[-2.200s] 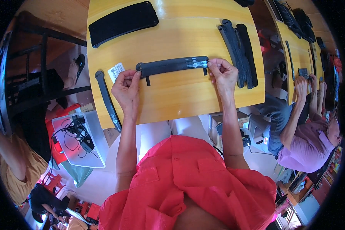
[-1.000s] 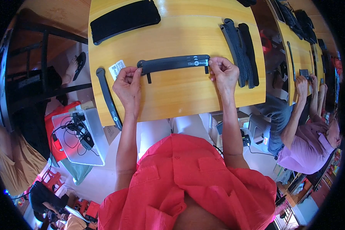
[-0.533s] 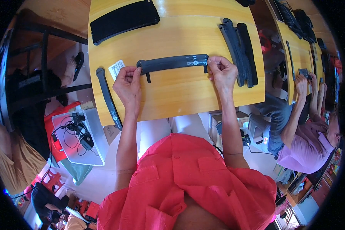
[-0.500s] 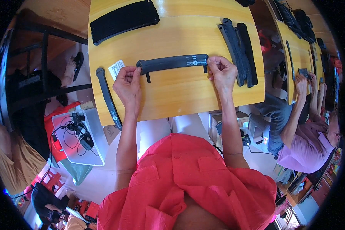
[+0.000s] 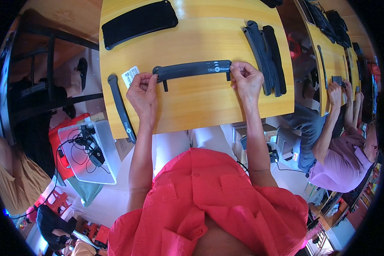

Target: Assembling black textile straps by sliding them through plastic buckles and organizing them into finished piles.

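Head view: left hand point(image 5: 142, 94) and right hand point(image 5: 248, 83) hold a dark strap point(image 5: 187, 69), fingers point(image 5: 245, 66) pinching each end, maybe checking it; the next move likely takes both.

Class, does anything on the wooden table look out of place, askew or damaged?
Yes: the loose dark strap at the left, its near end seemingly jutting past the front edge of the table. No damage shows.

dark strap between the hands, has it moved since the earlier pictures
No, the dark strap keeps about the same place against the white label.
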Demonstrator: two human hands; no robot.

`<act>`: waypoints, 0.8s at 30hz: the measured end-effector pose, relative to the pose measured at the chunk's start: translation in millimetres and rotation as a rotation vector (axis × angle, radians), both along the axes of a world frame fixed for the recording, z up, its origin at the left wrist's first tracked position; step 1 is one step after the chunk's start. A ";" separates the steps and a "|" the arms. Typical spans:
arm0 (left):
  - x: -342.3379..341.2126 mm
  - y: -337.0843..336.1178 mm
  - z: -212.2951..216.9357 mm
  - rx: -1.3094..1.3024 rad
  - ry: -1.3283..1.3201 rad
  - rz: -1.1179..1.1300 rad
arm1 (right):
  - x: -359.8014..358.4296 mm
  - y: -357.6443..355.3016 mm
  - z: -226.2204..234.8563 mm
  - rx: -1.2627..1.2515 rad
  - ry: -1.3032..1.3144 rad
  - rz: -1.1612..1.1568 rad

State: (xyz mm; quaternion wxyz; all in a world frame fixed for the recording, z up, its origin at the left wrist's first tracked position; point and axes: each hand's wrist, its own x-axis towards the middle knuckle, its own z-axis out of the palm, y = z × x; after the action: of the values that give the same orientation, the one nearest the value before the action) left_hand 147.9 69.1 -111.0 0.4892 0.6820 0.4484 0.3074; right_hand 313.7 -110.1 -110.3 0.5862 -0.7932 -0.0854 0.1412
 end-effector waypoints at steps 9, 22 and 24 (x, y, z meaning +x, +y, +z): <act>0.7 2.6 0.9 0.027 0.065 0.005 | -0.2 1.1 -2.1 0.041 -0.017 -0.013; -0.6 8.8 -5.9 0.096 0.135 0.001 | 2.3 3.3 -2.6 0.032 -0.085 0.016; 1.1 9.2 -4.3 0.096 0.156 0.005 | 2.2 3.6 -1.5 0.024 -0.079 0.009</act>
State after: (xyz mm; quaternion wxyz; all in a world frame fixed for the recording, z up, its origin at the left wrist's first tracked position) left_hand 149.0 78.3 -115.3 0.4188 0.7252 0.4719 0.2756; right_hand 315.9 -106.4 -111.8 0.5911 -0.7907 -0.1140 0.1114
